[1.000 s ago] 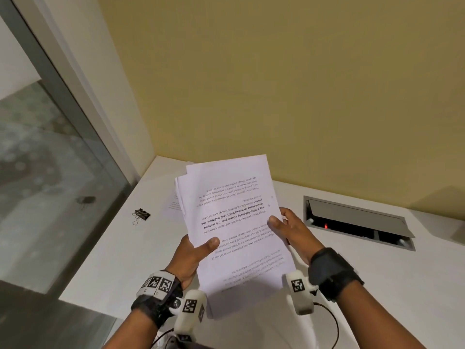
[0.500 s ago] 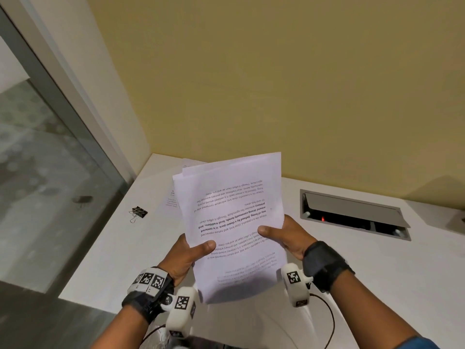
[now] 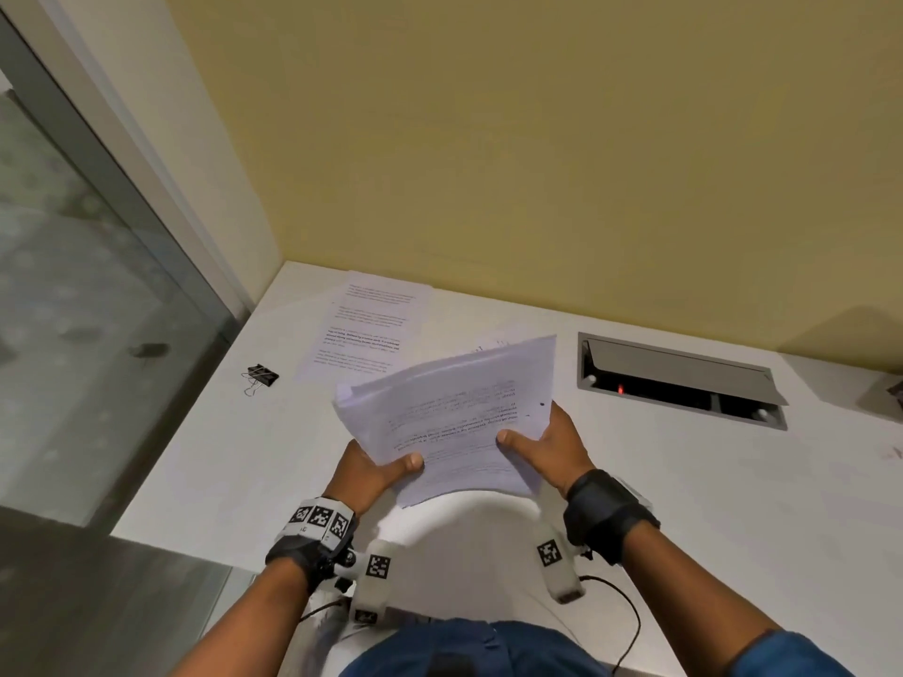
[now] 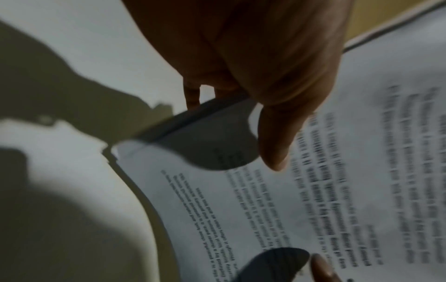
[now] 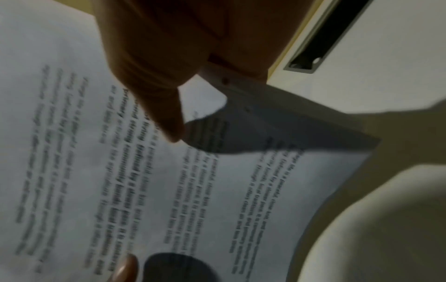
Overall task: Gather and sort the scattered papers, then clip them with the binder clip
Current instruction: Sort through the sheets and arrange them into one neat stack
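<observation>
Both hands hold a stack of printed white papers [image 3: 449, 417] above the white table [image 3: 234, 456], tilted nearly flat. My left hand [image 3: 376, 469] grips its near left edge, thumb on top and fingers underneath. My right hand [image 3: 547, 444] grips the right edge the same way. The wrist views show the stack [image 4: 313, 190] [image 5: 144, 181] with each thumb pressed on the print. One loose printed sheet [image 3: 366, 334] lies flat on the table near the back wall. A black binder clip [image 3: 263, 375] rests on the table to the left of that sheet.
A recessed metal cable hatch [image 3: 679, 378] with its lid raised sits in the table at the right. A yellow wall [image 3: 537, 163] runs behind the table, and a glass panel [image 3: 88, 310] borders its left edge. A small dark object [image 3: 896, 393] lies at far right.
The stack has tipped down from nearly upright to almost flat and come lower toward the table. The loose sheet behind it is now uncovered. Both hands keep their grip.
</observation>
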`<state>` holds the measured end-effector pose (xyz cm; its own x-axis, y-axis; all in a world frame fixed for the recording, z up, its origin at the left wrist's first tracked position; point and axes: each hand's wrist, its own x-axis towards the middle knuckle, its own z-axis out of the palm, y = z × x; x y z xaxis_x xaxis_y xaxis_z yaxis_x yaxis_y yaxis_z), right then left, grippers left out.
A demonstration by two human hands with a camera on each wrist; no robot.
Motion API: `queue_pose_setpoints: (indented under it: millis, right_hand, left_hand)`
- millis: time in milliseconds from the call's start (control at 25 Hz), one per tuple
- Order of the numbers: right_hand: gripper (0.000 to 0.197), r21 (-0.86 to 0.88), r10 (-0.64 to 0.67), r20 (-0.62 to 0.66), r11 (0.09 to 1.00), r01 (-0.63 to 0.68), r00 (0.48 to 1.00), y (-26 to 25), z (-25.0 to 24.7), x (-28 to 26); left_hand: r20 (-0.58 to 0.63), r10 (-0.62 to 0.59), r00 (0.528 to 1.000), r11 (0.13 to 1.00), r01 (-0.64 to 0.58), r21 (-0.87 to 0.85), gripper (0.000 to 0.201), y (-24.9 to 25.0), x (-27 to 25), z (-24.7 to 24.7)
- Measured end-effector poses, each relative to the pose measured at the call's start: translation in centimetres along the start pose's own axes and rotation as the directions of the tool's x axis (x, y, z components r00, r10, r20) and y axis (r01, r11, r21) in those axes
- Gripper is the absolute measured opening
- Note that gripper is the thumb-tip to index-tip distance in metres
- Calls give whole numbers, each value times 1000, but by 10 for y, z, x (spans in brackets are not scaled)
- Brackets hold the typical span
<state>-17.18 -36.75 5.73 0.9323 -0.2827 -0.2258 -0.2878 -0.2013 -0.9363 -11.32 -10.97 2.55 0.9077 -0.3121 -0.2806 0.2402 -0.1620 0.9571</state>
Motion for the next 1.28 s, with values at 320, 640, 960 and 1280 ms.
queue_pose_setpoints:
  millis: [320,640,960,1280]
  right_hand:
    - [50,-111,27,-55,993,-33,998,36,-5,-12]
    - [34,-449,-14,131,890,72,991,36,0,-10]
    - [35,-689,45,251,710,146,967,13,13,-15]
    - [34,-420,47,265,905,72,963,15,37,-10]
  left_hand:
    - [-30,87,996,949,-74,305,28,-13,-14,15]
    - [-78,-5,997,940,31,339,23,-19,-17,21]
    - [-145,8,989,888,59,455,58,-22,-20,29]
    - [-221,-42,974,907,130,401,62,-20,-19,7]
